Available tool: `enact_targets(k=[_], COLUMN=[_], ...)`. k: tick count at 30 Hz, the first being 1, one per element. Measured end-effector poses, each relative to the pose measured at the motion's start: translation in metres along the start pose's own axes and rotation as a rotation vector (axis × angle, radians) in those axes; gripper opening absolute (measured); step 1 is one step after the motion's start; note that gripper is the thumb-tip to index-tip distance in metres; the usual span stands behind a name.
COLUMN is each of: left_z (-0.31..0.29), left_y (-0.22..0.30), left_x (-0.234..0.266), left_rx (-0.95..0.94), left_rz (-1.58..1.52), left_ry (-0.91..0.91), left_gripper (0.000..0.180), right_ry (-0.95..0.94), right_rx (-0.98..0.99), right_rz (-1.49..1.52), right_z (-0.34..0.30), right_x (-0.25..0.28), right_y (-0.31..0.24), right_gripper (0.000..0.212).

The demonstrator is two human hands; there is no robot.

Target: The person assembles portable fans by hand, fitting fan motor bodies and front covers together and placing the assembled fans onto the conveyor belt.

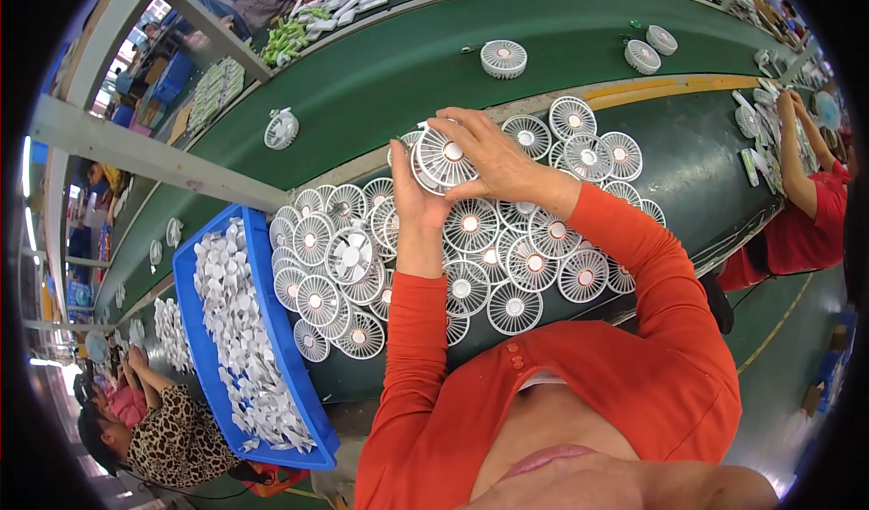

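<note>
Together, hands [501,160] hold fan cage [450,152] by rim [417,168].

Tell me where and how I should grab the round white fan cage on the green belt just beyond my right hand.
Probably pinch the fan cage across its ribbed side wall, from above and the right: it lies flat on the belt, that round wall stands exposed, and a small part shows at its left.

Counted: blue tray [303,365], one. Right of tray: wearer's hands [502,159], two; piled white fan heads [514,309], over thirty, overlapping. Inside tray: white pieces [233,306], uncountable.
</note>
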State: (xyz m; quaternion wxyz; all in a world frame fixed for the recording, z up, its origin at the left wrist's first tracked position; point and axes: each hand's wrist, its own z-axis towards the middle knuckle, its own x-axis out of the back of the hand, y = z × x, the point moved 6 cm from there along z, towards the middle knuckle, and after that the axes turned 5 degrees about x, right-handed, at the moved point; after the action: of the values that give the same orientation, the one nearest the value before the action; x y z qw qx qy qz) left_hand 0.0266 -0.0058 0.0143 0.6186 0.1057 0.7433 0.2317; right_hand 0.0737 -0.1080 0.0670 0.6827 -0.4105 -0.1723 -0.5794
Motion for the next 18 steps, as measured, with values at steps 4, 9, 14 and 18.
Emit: enact_targets(k=[4, 9, 14, 18], left_z=[-0.004, -0.031, -0.038, -0.041], left_y=[-0.002, 0.015, 0.030, 0.031], left_x=[0.011, -0.019, -0.023, -0.029], left_rx=[-0.089, -0.546, -0.700, -0.701], left_rz=[0.006, 0.346, 0.552, 0.594], left_ry=[0.071, 0.130, 0.177, 0.138], left_gripper=[0.049, 0.046, 0.052, 0.055], right_ry=[-0.026, 0.089, -0.049, 0.037], right_rx=[-0.063, -0.071, -0.191, 0.027], right_rz=[0.094, 0.365, 0.595, 0.446], right_z=[-0.003, 0.007, 0.016, 0.025], right_x=[-0.019, -0.027, -0.031, -0.013], right_y=[-0.004, -0.012, -0.009, -0.023], right_gripper=[0.104, 0.092, 0.081, 0.099])
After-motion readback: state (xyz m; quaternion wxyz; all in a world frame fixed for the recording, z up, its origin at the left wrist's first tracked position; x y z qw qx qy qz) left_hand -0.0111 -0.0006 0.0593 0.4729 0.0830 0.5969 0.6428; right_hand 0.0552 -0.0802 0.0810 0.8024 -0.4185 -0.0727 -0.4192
